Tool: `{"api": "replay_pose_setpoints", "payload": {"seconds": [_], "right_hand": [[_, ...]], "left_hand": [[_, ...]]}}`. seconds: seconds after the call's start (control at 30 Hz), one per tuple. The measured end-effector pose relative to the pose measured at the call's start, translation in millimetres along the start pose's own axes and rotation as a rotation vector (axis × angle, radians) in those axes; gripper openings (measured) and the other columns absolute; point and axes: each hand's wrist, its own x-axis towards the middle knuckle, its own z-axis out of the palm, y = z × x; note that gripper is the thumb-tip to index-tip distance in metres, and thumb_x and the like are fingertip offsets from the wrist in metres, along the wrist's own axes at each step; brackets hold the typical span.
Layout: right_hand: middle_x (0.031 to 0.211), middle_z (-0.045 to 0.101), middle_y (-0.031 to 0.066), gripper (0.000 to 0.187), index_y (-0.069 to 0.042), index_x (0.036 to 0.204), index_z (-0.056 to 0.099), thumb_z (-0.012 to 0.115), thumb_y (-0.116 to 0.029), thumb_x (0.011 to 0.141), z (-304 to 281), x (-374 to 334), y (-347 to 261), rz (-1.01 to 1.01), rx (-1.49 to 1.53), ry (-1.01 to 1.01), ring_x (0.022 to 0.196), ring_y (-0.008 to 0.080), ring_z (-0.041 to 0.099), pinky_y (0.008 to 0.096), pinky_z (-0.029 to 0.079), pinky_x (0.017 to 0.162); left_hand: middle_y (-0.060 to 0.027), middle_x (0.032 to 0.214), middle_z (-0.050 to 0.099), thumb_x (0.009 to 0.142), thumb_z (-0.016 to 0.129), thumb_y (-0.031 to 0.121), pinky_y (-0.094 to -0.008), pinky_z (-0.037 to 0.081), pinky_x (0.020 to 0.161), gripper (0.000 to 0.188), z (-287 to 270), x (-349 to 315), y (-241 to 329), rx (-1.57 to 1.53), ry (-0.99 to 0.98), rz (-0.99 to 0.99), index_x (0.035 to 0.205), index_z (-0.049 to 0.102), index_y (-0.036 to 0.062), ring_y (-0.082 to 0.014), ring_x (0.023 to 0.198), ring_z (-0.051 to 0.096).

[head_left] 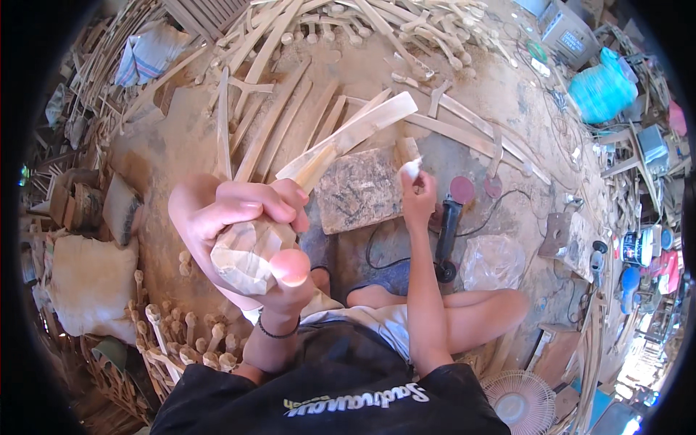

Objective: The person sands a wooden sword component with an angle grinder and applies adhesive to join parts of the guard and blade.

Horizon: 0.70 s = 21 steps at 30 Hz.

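My left hand (254, 210), raised close to the camera, is wrapped round a carved wooden club (250, 254) with a faceted knob at its near end. Its pale, flat far end (370, 134) slants up to the right. My right hand (419, 199) is closed in a pinch on a small white piece (412, 168), too small to name surely. That hand is beside the right end of a worn wooden block (355, 190) on the floor. Just right of my right forearm lies a dark angle grinder (449, 225) with a reddish disc (462, 190).
Long wooden strips (268, 123) and knobbed wooden pieces (326, 29) spread across the far floor. More knobbed pieces (210, 337) stand at lower left beside a stuffed sack (94, 286). A black cord (500, 210), a clear plastic bag (494, 262) and a fan (518, 402) lie to the right.
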Motion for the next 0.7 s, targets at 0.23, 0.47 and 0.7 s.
{"api": "replay_pose_setpoints", "payload": {"seconds": [0.23,0.47,0.7], "right_hand": [[0.104,0.074,0.0117,0.029,0.003,0.12,0.069,0.079,-0.016,0.101,-67.3,-34.4,-148.6,-0.218,0.361,-0.155,0.091,0.0224,0.073,0.0368,0.058,0.081],[0.094,0.076,0.0131,0.026,-0.002,0.111,0.073,0.086,-0.016,0.094,-78.7,-26.0,-222.5,-0.607,0.101,-0.102,0.076,0.0324,0.07,0.0412,0.053,0.07],[0.093,0.076,0.0122,0.023,-0.003,0.108,0.073,0.086,-0.012,0.092,-78.2,-25.8,-234.6,-0.636,0.043,-0.12,0.074,0.0322,0.068,0.0415,0.052,0.068]], "left_hand": [[-0.0071,0.103,0.053,0.099,0.072,0.067,-0.0403,0.053,0.081,0.069,-4.8,-4.8,-6.7,-0.088,-0.034,0.026,0.127,0.048,0.0085,-0.0146,0.076,0.054],[-0.0068,0.104,0.053,0.099,0.073,0.065,-0.0412,0.054,0.083,0.068,13.6,-12.6,10.2,0.123,0.125,-0.092,0.127,0.047,0.0091,-0.014,0.076,0.055],[-0.0067,0.104,0.055,0.099,0.074,0.063,-0.0421,0.053,0.083,0.066,-2.9,-16.8,-0.4,-0.006,0.045,-0.03,0.128,0.047,0.0095,-0.0149,0.075,0.055]]}}
